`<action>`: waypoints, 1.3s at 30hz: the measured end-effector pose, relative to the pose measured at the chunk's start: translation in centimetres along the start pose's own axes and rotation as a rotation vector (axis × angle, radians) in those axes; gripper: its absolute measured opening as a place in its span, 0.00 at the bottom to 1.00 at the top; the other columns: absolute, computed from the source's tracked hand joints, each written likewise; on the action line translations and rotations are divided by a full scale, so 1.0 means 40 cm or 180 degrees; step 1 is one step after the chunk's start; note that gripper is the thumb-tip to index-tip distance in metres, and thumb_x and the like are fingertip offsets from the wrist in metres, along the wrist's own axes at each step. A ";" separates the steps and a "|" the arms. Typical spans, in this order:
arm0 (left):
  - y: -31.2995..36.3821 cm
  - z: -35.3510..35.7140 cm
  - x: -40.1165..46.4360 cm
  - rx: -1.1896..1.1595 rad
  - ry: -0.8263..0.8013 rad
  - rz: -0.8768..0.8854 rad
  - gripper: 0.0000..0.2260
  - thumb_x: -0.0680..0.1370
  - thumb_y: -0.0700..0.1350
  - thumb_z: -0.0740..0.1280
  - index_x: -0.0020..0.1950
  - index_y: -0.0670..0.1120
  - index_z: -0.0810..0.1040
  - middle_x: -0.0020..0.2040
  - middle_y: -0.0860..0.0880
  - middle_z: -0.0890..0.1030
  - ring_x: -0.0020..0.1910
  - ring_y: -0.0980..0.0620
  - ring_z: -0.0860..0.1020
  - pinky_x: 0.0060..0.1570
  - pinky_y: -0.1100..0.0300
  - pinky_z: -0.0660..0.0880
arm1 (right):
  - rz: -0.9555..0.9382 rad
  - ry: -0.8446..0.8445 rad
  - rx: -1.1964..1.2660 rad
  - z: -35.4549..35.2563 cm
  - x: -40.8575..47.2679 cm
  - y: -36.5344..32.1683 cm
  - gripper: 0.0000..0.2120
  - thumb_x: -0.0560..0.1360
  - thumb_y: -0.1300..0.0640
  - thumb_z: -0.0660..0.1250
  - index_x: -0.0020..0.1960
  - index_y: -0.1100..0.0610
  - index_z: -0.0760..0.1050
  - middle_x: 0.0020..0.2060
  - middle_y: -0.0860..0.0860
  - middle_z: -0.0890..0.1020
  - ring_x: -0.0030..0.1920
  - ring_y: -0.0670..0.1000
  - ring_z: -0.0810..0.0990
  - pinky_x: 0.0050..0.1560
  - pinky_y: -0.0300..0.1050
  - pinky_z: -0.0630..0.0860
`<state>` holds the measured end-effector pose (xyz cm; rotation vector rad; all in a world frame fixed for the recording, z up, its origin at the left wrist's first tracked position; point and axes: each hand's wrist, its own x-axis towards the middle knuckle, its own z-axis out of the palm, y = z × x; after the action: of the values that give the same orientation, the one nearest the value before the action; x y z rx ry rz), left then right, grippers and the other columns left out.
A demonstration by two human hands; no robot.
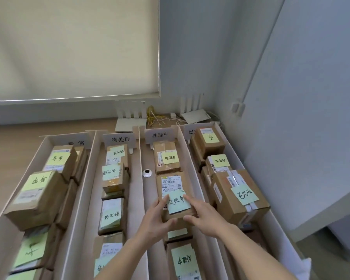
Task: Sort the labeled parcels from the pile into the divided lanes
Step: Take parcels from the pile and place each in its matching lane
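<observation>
— Holding a box, is that what both hands do?
— Yes. The left hand [157, 216] and the right hand [203, 214] are on one brown parcel [175, 196]. The left fingers [163, 201] curl round its left side. The right hand's thumb is at the near edge, and its pointing finger lies flat on the green note [178, 202] on top.
— Where is the parcel?
— It sits in the third lane [148, 199] from the left, the one with the sign [160, 135] that says 处理中. Another parcel [166, 159] lies behind it, and more lie in front, closer to the person.
— What about the other lanes?
— All four lanes hold brown boxes with green notes. White walls [192, 164] stand between them. They all rest on a wooden surface [12, 144].
— Anything at the back?
— Two white routers [130, 123] and some yellow wires [154, 116] sit by the wall.
</observation>
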<state>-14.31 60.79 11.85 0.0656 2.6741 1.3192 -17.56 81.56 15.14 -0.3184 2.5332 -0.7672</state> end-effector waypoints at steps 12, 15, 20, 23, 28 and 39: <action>-0.099 0.078 0.081 -0.0050 -0.0077 -0.0212 0.37 0.77 0.53 0.72 0.80 0.55 0.55 0.77 0.58 0.59 0.67 0.64 0.62 0.64 0.68 0.65 | -0.0026 -0.0041 0.0109 0.078 0.112 0.084 0.35 0.82 0.49 0.66 0.82 0.41 0.51 0.78 0.42 0.63 0.76 0.47 0.64 0.74 0.50 0.68; -0.109 0.079 0.102 -0.0072 -0.0058 -0.0227 0.37 0.76 0.53 0.72 0.80 0.56 0.56 0.77 0.57 0.59 0.68 0.63 0.63 0.65 0.65 0.67 | -0.0015 -0.0007 0.0168 0.079 0.133 0.090 0.35 0.81 0.49 0.67 0.82 0.41 0.52 0.78 0.42 0.64 0.75 0.46 0.65 0.74 0.51 0.69; -0.121 0.079 0.128 -0.0033 -0.0074 -0.0214 0.37 0.76 0.54 0.71 0.80 0.56 0.56 0.78 0.57 0.58 0.71 0.59 0.63 0.68 0.60 0.68 | 0.0000 0.0032 0.0128 0.075 0.155 0.095 0.36 0.81 0.48 0.67 0.82 0.41 0.51 0.77 0.42 0.65 0.75 0.47 0.66 0.72 0.51 0.70; -0.122 0.080 0.134 -0.0048 -0.0092 -0.0235 0.37 0.77 0.54 0.71 0.80 0.56 0.56 0.78 0.56 0.57 0.72 0.59 0.62 0.68 0.60 0.68 | 0.0021 0.0046 0.0124 0.078 0.162 0.098 0.36 0.81 0.48 0.67 0.82 0.41 0.51 0.77 0.43 0.65 0.74 0.47 0.66 0.71 0.52 0.71; -0.123 0.082 0.137 -0.0072 -0.0127 -0.0310 0.36 0.77 0.53 0.71 0.80 0.57 0.55 0.79 0.57 0.56 0.70 0.62 0.60 0.67 0.62 0.66 | 0.0041 0.0073 0.0123 0.082 0.163 0.092 0.36 0.81 0.48 0.68 0.82 0.41 0.51 0.76 0.43 0.65 0.74 0.47 0.67 0.71 0.51 0.72; -0.093 0.050 0.074 0.0371 -0.0032 -0.0527 0.36 0.78 0.57 0.68 0.80 0.62 0.51 0.81 0.51 0.52 0.79 0.50 0.55 0.73 0.53 0.60 | 0.0050 0.0132 -0.0589 0.081 0.124 0.057 0.38 0.82 0.44 0.64 0.83 0.43 0.44 0.82 0.48 0.49 0.80 0.54 0.58 0.72 0.55 0.70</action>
<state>-16.79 60.40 7.33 -0.1323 2.6794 1.1112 -20.42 80.21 9.62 -0.3462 2.6485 -0.5394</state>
